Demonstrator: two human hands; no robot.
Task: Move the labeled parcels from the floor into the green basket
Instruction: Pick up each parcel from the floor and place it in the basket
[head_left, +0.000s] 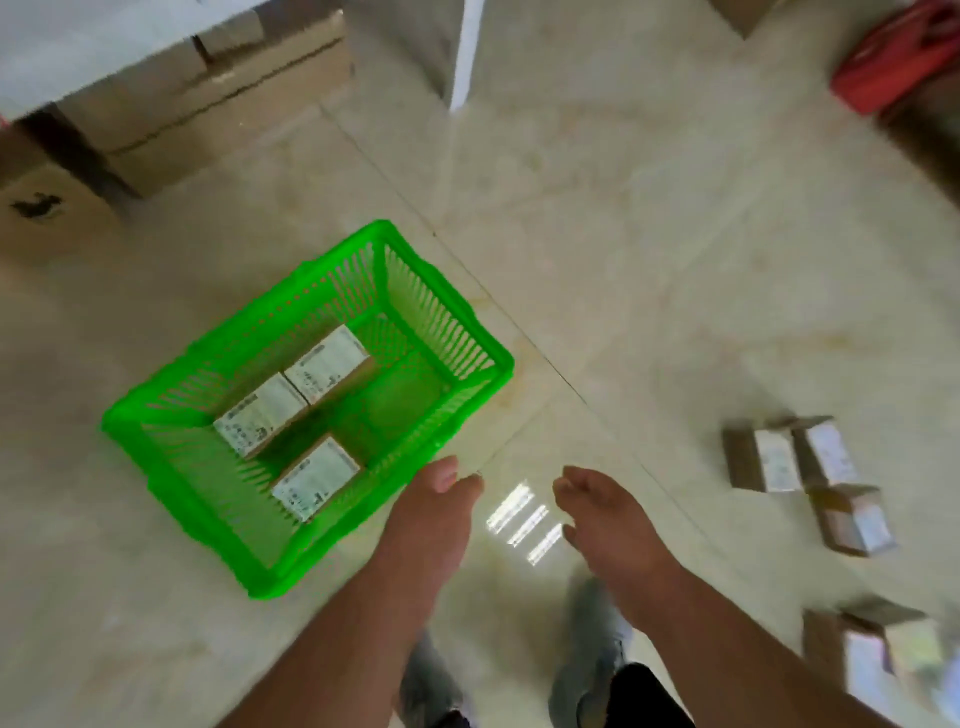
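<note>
The green basket stands on the tiled floor at centre left. Inside it lie three small brown parcels with white labels: one at the back, one in the middle and one nearest me. My left hand hovers just past the basket's near right corner, empty, fingers loosely curled. My right hand hangs over bare floor, empty with fingers apart. More labeled parcels sit on the floor at the right: a cluster of three and another group near the lower right edge.
Stacked cardboard boxes stand at the upper left under a white tabletop. A white table leg rises at top centre. A red bag lies at the upper right. My shoes show between my arms.
</note>
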